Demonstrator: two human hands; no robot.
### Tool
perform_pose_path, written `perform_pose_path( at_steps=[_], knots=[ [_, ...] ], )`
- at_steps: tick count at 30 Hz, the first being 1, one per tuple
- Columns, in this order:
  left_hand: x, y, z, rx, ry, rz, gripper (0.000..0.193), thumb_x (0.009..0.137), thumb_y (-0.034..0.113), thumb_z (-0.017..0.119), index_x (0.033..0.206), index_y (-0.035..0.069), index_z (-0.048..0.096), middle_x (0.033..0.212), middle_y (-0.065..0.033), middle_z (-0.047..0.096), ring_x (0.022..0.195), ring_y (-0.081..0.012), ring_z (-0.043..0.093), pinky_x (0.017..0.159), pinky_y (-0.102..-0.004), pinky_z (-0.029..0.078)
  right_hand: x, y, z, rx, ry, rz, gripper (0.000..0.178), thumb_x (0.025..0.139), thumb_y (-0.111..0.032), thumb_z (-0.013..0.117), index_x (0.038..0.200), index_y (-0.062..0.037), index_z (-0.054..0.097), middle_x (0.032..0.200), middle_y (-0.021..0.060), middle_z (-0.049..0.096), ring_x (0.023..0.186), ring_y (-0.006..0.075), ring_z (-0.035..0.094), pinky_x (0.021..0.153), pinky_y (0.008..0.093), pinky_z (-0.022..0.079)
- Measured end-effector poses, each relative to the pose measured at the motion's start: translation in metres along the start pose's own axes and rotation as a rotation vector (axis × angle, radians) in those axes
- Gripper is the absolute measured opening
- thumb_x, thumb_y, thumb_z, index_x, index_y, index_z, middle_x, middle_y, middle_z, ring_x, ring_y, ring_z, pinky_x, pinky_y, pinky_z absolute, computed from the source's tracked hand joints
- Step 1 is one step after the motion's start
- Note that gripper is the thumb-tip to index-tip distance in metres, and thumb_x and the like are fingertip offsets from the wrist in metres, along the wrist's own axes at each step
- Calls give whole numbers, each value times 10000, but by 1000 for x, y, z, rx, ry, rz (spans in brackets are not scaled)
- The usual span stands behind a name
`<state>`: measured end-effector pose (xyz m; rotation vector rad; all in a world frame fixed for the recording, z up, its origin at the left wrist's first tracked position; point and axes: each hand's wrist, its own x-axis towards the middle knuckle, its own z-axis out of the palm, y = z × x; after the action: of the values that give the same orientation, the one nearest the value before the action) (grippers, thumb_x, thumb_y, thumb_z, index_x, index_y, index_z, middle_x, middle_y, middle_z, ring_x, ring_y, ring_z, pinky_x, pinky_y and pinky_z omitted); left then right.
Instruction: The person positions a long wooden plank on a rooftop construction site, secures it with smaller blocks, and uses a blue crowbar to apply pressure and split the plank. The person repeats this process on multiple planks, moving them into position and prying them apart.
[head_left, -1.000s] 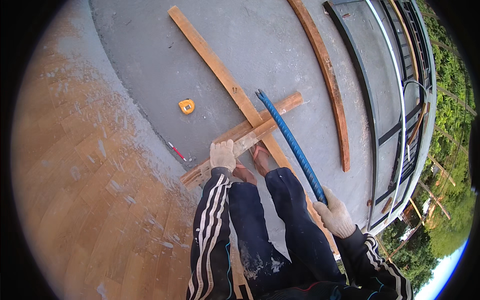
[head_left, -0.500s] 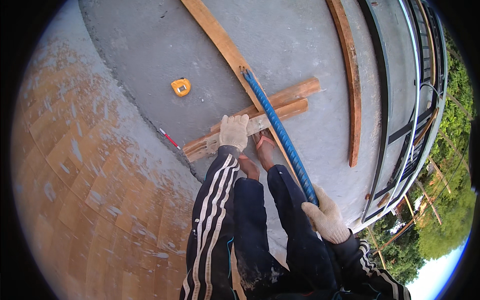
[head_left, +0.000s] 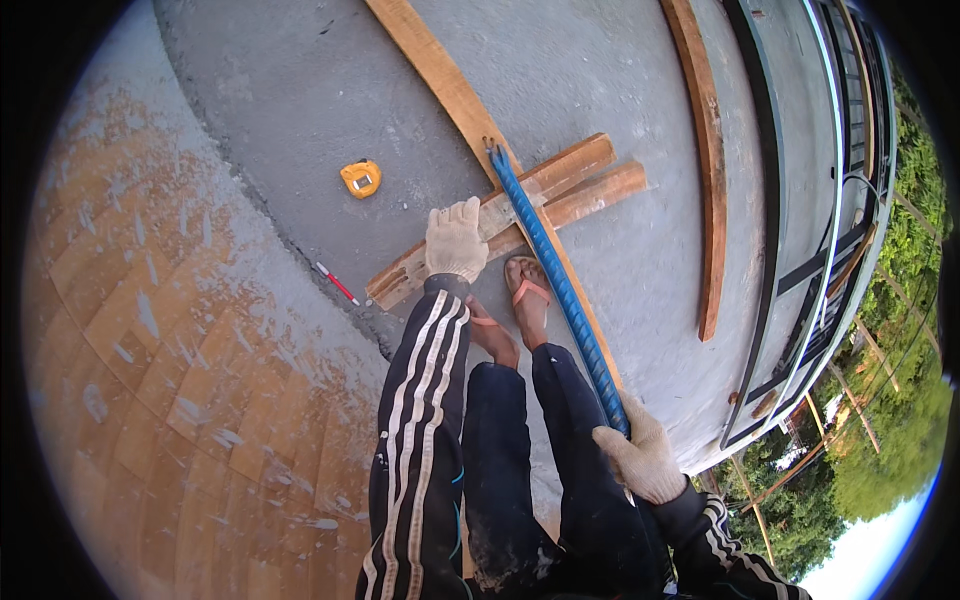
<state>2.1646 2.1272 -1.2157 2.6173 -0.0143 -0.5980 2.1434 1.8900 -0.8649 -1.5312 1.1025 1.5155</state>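
My left hand [head_left: 457,240], in a pale knitted glove, is closed over a short wooden block [head_left: 575,165] near its left end. Beside it lies a second short wooden piece [head_left: 600,192], on the side nearer my feet. Both cross a long wooden plank [head_left: 430,65] running away from me. My right hand [head_left: 645,450], gloved too, grips the near end of a blue crowbar [head_left: 552,255]. The bar's forked claw sits against the long plank, by a dark mark or hole. My fingertips are partly hidden on both hands.
A yellow tape measure [head_left: 361,179] and a red-and-white pen [head_left: 338,284] lie on the grey concrete floor left of the wood. Tan flooring with white smears [head_left: 200,400] spreads at left. Another timber [head_left: 706,180] and dark metal frames [head_left: 770,200] lie right. My sandalled feet stand beside the blocks.
My left hand has shifted the short block away from my feet, past the second piece. My right hand and the crowbar's near end have moved slightly left and nearer me.
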Motion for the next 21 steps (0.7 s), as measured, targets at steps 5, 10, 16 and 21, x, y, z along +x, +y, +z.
perform_pose_path(
  at_steps=[5, 10, 16, 21],
  knots=[
    [0, -8, 18, 38, 1, -57, 703, 725, 189, 745, 1378, 98, 503, 1253, -119, 620, 1208, -304, 566, 1105, -454, 365, 45, 38, -3, -275, 122, -259, 514, 924, -189, 653, 1387, -14, 512, 967, 183, 672, 810, 269, 688, 777, 373, 551],
    [-2, -9, 22, 16, -24, -46, 767, 700, 212, 788, 1401, 85, 503, 1292, -133, 614, 1230, -318, 558, 1115, -450, 369, 80, 77, 2, -281, 183, -340, 542, 935, -216, 653, 1419, -34, 489, 1016, 284, 690, 967, 421, 712, 842, 441, 551],
    [2, -7, 12, 42, -48, -35, 779, 717, 255, 801, 1407, 64, 492, 1280, -141, 605, 1221, -326, 550, 1095, -449, 379, 97, 102, 30, -311, 264, -464, 568, 947, -238, 648, 1451, -72, 447, 971, 332, 680, 939, 497, 672, 801, 517, 551],
    [-7, 15, 1, 55, -22, -143, 718, 801, 294, 742, 1407, 18, 472, 1294, -194, 583, 1242, -360, 530, 1105, -474, 362, 96, 110, 41, -338, 314, -471, 590, 959, -271, 627, 1481, -104, 409, 976, 332, 684, 917, 513, 671, 799, 540, 548]
  ],
)
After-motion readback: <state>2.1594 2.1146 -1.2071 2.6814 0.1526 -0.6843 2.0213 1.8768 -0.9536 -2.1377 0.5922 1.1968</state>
